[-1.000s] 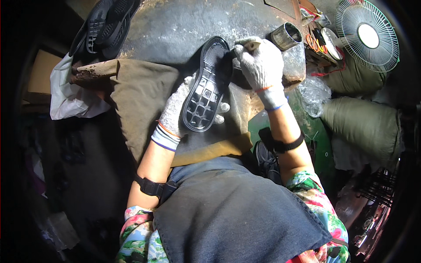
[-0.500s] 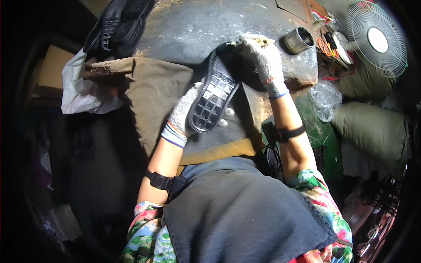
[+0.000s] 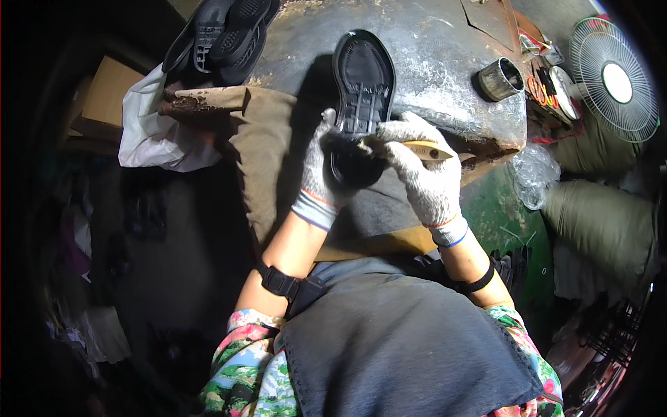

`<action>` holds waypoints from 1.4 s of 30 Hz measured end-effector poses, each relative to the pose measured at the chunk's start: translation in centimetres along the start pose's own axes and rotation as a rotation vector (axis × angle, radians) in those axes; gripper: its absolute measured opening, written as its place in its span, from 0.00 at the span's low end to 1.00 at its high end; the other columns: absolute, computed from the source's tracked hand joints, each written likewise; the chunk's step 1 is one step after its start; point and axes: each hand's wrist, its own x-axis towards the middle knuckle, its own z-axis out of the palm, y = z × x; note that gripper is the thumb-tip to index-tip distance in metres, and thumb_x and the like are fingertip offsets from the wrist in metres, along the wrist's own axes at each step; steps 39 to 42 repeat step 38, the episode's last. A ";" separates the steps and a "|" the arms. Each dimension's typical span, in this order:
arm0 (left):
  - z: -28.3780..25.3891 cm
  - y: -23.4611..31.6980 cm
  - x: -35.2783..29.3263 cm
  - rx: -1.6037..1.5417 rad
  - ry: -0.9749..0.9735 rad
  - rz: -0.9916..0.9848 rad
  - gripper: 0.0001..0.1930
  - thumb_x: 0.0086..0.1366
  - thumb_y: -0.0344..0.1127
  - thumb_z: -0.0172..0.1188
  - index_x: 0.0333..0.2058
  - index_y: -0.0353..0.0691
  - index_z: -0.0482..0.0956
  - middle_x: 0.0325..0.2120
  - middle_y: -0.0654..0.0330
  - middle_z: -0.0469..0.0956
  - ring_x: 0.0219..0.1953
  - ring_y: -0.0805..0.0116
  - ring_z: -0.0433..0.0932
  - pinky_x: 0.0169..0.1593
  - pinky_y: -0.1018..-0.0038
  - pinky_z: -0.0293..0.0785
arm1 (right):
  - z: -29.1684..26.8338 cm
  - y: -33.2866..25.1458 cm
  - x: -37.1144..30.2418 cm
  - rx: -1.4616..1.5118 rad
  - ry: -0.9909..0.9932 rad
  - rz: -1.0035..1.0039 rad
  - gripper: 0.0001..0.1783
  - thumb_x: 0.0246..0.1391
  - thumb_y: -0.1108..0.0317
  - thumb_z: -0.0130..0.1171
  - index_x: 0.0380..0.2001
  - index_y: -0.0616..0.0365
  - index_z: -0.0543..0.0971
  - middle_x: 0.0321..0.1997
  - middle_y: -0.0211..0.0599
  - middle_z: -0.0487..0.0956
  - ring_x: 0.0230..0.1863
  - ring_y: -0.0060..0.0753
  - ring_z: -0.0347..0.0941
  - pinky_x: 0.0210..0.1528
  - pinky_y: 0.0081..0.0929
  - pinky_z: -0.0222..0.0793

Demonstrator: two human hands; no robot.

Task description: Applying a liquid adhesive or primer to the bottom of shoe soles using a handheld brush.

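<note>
A black shoe sole (image 3: pixel 363 66) points away from me over the near edge of the worktable, its hollowed, ribbed side facing up. My left hand (image 3: pixel 318 168), in a white knit glove, grips its near end from the left, thumb along the rim; the other fingers are hidden beneath. In my gloved right hand (image 3: pixel 432 182) is a brush with a pale wooden handle (image 3: pixel 427 149), held between thumb and fingers. Its dark tip meets the near half of the sole, which looks glossy. The bristles are hard to make out.
A worn metal-topped table (image 3: pixel 306 42) carries stacked black soles (image 3: pixel 240 38) at far left and a metal can (image 3: pixel 500 79) at right. Brown cloth (image 3: pixel 267 128) drapes its front edge. A white fan (image 3: pixel 615 80) and stuffed green sacks (image 3: pixel 597 219) stand at right, a cardboard box (image 3: pixel 111 90) at left.
The sole has turned from a rightward slant to nearly straight ahead. My right hand has come from its far end toward me, to the near half, still with the brush. The whole view has shifted slightly.
</note>
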 end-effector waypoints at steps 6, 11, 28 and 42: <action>0.0 5.7 -0.4 0.181 -0.233 -0.075 0.43 0.74 0.64 0.47 0.72 0.32 0.59 0.64 0.19 0.61 0.62 0.22 0.70 0.64 0.37 0.71 | -0.6 -0.6 -1.6 -0.038 -0.135 0.036 0.17 0.54 0.74 0.72 0.48 0.62 0.85 0.48 0.36 0.88 0.53 0.31 0.81 0.65 0.33 0.71; 2.9 7.7 -0.6 0.402 -0.265 0.049 0.39 0.77 0.62 0.43 0.70 0.32 0.62 0.61 0.24 0.69 0.56 0.25 0.76 0.59 0.42 0.79 | -3.8 -1.1 -0.1 -0.069 -0.142 -0.017 0.12 0.59 0.73 0.70 0.45 0.63 0.85 0.46 0.34 0.88 0.49 0.26 0.82 0.58 0.28 0.76; 2.3 2.1 -12.9 1.804 0.198 0.476 0.22 0.79 0.45 0.52 0.62 0.38 0.77 0.61 0.52 0.78 0.61 0.57 0.77 0.66 0.68 0.71 | 0.1 -3.3 8.2 -0.459 -0.140 -0.380 0.23 0.73 0.60 0.54 0.59 0.70 0.78 0.49 0.48 0.85 0.50 0.36 0.82 0.59 0.32 0.74; 5.7 -5.5 -48.4 0.650 0.003 1.215 0.42 0.72 0.70 0.47 0.65 0.34 0.68 0.59 0.40 0.74 0.62 0.39 0.75 0.63 0.43 0.73 | 15.8 -3.4 5.3 -0.227 -0.527 -0.574 0.25 0.73 0.58 0.51 0.62 0.68 0.78 0.54 0.50 0.81 0.54 0.40 0.79 0.67 0.40 0.69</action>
